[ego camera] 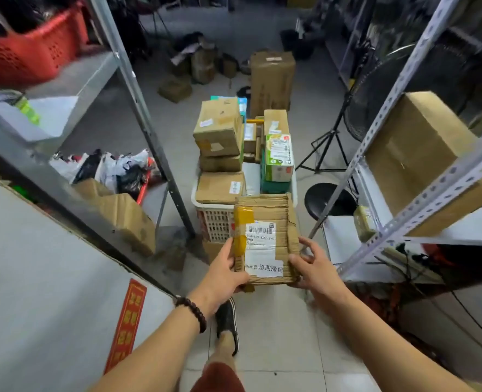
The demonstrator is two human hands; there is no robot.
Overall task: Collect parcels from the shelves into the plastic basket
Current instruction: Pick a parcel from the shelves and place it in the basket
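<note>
- Pale tiled floor (pixel 276 335) runs along a narrow aisle between a left metal rack (pixel 149 123) and a right metal rack (pixel 404 114); nearest the camera a foot in a dark slipper (pixel 227 321) stands on it.
- The left grip (pixel 228 267), with a bead bracelet (pixel 191 309) on its wrist, is curled round the left edge of a cardboard parcel (pixel 265 210), thumb on top.
- The right grip (pixel 310 267) clasps the parcel's right edge, fingers bent round it.
- The parcel is flat and creased, with a white barcode label and yellow tape. It is held in the air, roughly level, and hides the near right corner of the white plastic basket (pixel 214 222).
- The basket stands on the floor, piled high: a flat brown box (pixel 220 188), stacked brown boxes (pixel 218 131) and a green-and-white carton (pixel 279 157).
- Just right of it are a black stool (pixel 327 199) and a tripod stand (pixel 330 142).
- Behind the basket a tall brown carton (pixel 272 80) stands upright.
- A red basket (pixel 30 52) sits high on the left rack.
</note>
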